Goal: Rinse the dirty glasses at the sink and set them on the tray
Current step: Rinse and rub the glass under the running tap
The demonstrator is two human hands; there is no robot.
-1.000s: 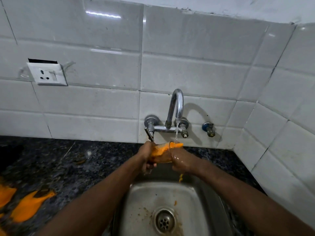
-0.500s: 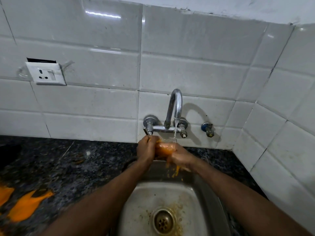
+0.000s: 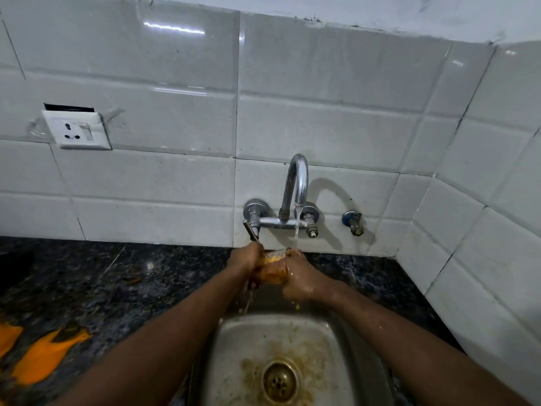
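Note:
A clear glass (image 3: 274,266) smeared with orange residue is held over the steel sink (image 3: 231,347), just under the running tap (image 3: 298,183). My left hand (image 3: 245,262) grips its left side. My right hand (image 3: 298,278) wraps around its right side, wet, with the water stream landing on its fingers at the glass's rim. Orange-brown water runs off below my left hand and stains the basin around the drain (image 3: 279,380). No tray is in view.
Dark granite counter (image 3: 117,282) surrounds the sink, with orange patches (image 3: 44,358) at the lower left. White tiled walls stand behind and to the right. A wall socket (image 3: 77,130) is at the left, a small valve (image 3: 354,222) right of the tap.
The glass has been turned between my hands and much of its orange content has gone. Brownish-orange staining has spread around the drain.

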